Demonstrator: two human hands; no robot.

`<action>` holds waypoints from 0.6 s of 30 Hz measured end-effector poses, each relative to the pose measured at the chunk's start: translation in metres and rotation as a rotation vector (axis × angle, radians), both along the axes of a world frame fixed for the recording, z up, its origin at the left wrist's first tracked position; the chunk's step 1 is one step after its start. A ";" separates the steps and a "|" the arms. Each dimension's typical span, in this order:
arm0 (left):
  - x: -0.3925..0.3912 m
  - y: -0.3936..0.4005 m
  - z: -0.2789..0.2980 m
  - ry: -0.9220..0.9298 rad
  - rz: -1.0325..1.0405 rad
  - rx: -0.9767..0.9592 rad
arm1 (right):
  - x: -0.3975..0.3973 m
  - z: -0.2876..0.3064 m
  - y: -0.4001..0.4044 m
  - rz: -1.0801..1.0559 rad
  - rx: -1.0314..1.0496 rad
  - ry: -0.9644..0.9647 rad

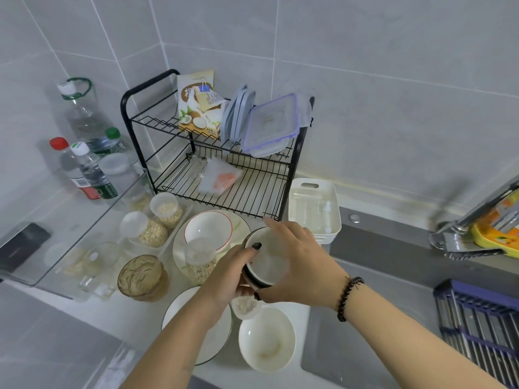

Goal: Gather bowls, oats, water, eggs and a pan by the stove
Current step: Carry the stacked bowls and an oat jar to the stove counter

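Note:
Both hands hold a dark-rimmed bowl (262,258) with a white inside, just above the counter. My left hand (230,273) grips its near-left rim, thumb inside. My right hand (297,262) curls over its right side. A red-rimmed white bowl (208,228) sits on a plate (179,248) behind. A plain white bowl (266,339) stands at the front. Small jars of oats (165,210) (146,233) (200,262) stand left of the bowls. Water bottles (84,169) stand at the back left. No eggs, pan or stove show.
A black two-tier dish rack (219,164) holds a packet, lids and a plastic box. A white basket (313,209) stands beside the grey sink (379,290). A brown glass bowl (140,276), a clear tray (70,242) and a green-rimmed plate (216,338) crowd the counter.

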State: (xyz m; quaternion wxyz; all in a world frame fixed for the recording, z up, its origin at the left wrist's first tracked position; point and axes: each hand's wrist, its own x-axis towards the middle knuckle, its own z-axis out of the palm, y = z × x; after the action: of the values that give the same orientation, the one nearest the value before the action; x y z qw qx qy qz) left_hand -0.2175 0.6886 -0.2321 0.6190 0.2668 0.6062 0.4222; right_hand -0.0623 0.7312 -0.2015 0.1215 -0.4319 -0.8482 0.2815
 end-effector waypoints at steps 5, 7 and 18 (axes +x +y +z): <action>-0.003 -0.014 0.000 0.015 0.102 -0.005 | -0.009 0.004 -0.003 0.067 -0.040 -0.014; -0.004 -0.019 0.000 0.019 0.135 -0.004 | -0.012 0.003 -0.004 0.097 -0.048 -0.009; -0.017 -0.049 -0.008 -0.084 0.406 -0.009 | -0.022 -0.003 -0.004 0.159 -0.212 0.251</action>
State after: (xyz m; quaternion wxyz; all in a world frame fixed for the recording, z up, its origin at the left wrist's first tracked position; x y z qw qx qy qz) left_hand -0.2341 0.6397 -0.2401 0.5470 0.1184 0.6230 0.5465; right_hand -0.0844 0.7274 -0.2046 0.1576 -0.3355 -0.8234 0.4298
